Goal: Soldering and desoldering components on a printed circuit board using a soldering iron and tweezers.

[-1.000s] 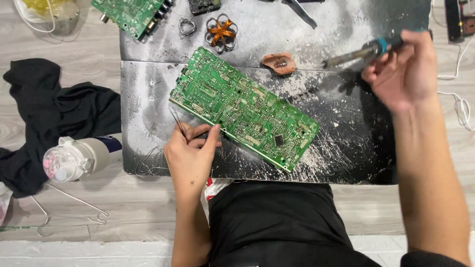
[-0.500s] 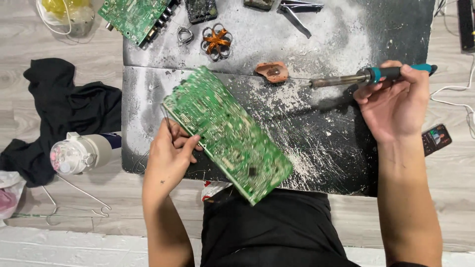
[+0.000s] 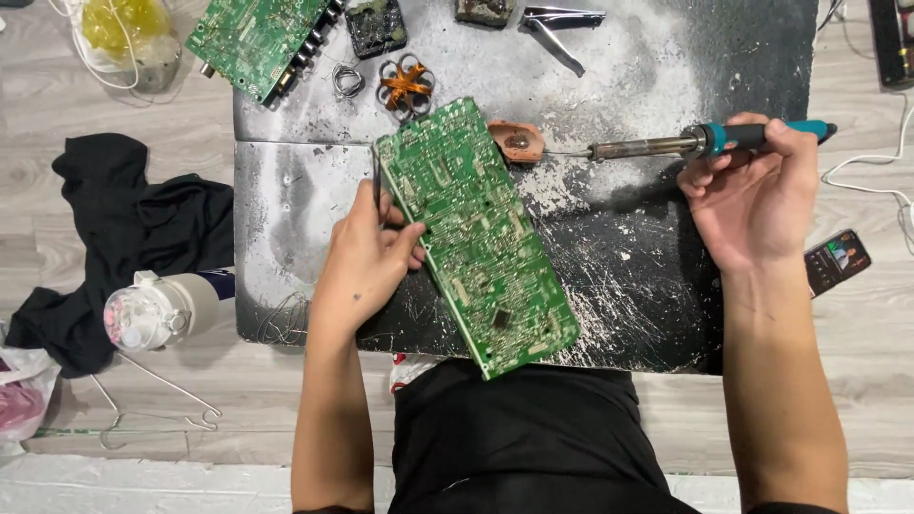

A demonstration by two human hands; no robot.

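A long green circuit board (image 3: 476, 233) lies diagonally on a dark, scorched metal work sheet (image 3: 628, 276). My left hand (image 3: 367, 257) grips the board's left edge and also holds thin tweezers (image 3: 377, 186). My right hand (image 3: 757, 195) holds a soldering iron (image 3: 685, 145) with a teal handle. The iron's tip points left and touches a small brown rosin tin (image 3: 517, 141) beside the board's upper end.
A second green board (image 3: 257, 40), a copper coil (image 3: 405, 84), small parts and metal pliers (image 3: 557, 24) lie at the sheet's far edge. On the wooden floor are black cloth (image 3: 124, 238), a white plastic bottle (image 3: 157, 309), a wire hanger (image 3: 157, 400) and a phone (image 3: 836, 262).
My left hand has turned the board clockwise from nearly flat across to steeply diagonal. My right hand has lowered the iron until its tip reached the brown tin.
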